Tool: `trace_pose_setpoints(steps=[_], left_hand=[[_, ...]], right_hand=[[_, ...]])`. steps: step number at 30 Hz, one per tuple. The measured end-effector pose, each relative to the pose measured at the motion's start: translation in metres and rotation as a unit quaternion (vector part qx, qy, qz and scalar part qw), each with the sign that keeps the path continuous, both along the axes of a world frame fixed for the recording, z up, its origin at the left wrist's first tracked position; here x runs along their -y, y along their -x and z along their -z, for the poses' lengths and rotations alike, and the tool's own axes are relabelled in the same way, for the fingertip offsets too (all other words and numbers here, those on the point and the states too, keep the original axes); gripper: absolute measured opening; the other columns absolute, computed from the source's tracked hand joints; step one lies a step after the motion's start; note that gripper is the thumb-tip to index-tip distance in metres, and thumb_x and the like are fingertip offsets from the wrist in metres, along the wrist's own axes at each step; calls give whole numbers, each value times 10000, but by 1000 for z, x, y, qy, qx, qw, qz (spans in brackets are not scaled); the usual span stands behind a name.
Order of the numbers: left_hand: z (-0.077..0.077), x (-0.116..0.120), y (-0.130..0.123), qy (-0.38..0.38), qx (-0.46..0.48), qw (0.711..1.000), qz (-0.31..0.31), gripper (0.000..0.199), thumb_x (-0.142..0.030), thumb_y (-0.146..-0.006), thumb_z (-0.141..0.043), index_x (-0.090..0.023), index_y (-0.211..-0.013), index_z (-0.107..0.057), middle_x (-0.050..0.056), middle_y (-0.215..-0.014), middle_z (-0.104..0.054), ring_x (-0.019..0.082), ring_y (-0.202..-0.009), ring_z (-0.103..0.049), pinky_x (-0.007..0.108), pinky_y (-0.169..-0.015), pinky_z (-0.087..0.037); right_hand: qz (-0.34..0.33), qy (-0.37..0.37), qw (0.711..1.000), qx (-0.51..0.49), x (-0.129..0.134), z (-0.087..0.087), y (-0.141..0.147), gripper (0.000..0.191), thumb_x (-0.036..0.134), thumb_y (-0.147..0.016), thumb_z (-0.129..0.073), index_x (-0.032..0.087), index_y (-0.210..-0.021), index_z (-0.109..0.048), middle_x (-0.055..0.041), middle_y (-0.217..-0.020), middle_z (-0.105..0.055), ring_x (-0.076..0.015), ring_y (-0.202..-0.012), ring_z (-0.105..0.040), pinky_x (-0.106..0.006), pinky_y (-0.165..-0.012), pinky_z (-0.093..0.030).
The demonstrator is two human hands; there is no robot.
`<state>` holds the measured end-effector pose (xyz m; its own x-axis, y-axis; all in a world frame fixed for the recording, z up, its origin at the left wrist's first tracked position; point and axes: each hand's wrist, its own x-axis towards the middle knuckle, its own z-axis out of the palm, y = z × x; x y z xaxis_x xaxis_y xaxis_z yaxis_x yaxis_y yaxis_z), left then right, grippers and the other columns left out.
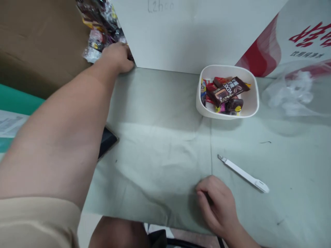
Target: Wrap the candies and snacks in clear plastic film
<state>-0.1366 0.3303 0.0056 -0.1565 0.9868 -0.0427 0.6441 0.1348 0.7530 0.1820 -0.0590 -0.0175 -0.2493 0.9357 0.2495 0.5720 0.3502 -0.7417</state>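
"COCOA" reads on a brown wrapper (231,91) in the white tub (251,98); "饮用纯净水" on the red-and-white box (297,36), beneath cropped red characters; faint handwriting, partly illegible, starting "l2h", on the white panel (165,38).

- One camera sits on the person's head and looks forward and down at the table (160,106).
- It is close, so the left sleeve (36,224) looks big in the bottom corner.
- The left hand (117,57) is farther away, near the top.
- The right hand (218,206) is nearer, low down.
- The top edge cuts off the white panel (193,38).
- The bottom peeks past the table's near edge.
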Motion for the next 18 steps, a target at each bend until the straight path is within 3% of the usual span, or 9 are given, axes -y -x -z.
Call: trace_pose_setpoints(steps=[2,5,8,11,14,16,18], left_hand=[[5,-4,-1,2,-58,998,37,337,53,-665,-761,-181,-754,-536,4,-1143,-613,249,-1421,-321,499,-1339,-11],[4,8,-4,-23,-144,988,57,255,-77,-777,-761,-185,-792,-530,44,-1089,-626,273,-1386,-366,548,-1321,-92],[-7,37,-8,-19,-182,983,-12,337,-200,-765,-841,-189,-824,-509,65,-1032,-628,295,-1271,-461,587,-1272,-199],[-28,74,-16,-54,-189,979,-60,421,-311,-757,-867,-210,-805,-461,22,-885,-571,227,-1068,-511,485,-1190,-346],[-57,122,-33,-38,-223,973,-41,391,-289,-849,-767,-216,-677,-423,-23,-673,-381,153,-767,-436,337,-986,-438],[-74,161,-49,3,-208,978,5,262,-231,-851,-746,-200,-688,-543,-40,-596,-418,129,-644,-380,268,-780,-413],[-81,204,-68,18,-133,991,22,140,-177,-834,-735,-184,-730,-641,-44,-564,-515,121,-592,-426,262,-638,-330]], right_hand=[[-1,3,1000,6,-2,-1,1,138,96,-879,-506,228,-842,-498,23,-651,-562,-126,-601,-521,-261,-564,-391],[-3,-3,1000,20,-3,0,2,125,113,-883,-507,224,-824,-499,19,-655,-570,-130,-609,-531,-276,-584,-393],[4,-11,999,31,-3,2,3,113,138,-896,-513,215,-816,-534,0,-675,-596,-143,-634,-559,-289,-609,-413],[20,-15,1000,19,-2,4,2,125,161,-911,-513,212,-812,-569,-22,-695,-623,-159,-662,-583,-295,-633,-441],[42,-33,999,-11,1,1,-7,134,169,-922,-503,215,-845,-603,-45,-751,-659,-175,-719,-608,-304,-680,-476],[92,-69,993,1,3,-2,-23,130,184,-923,-509,219,-877,-625,-60,-800,-681,-196,-777,-624,-337,-746,-493],[173,-91,979,50,4,-3,-44,131,209,-915,-526,219,-932,-655,-88,-898,-708,-235,-875,-638,-397,-838,-493]])
